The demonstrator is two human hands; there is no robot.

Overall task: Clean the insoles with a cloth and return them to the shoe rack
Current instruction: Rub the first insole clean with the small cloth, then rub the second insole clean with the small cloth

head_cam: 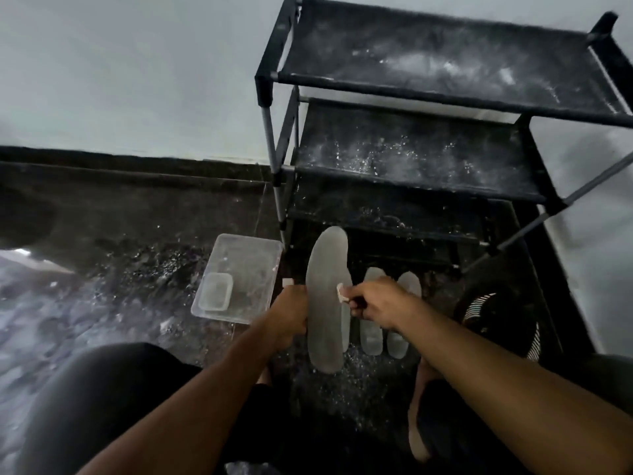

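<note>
A large grey insole is held upright above the dark floor. My left hand grips its left edge. My right hand pinches a small white cloth and presses it on the insole's right side. Two smaller pale insoles lie side by side on the floor behind my right hand, partly hidden by it. The black shoe rack stands just beyond, its dusty fabric shelves bare.
A clear plastic tray with a smaller clear box inside sits on the floor to the left of the insole. A dark shoe with white stripes lies at the right. My knees frame the bottom. A pale wall stands behind.
</note>
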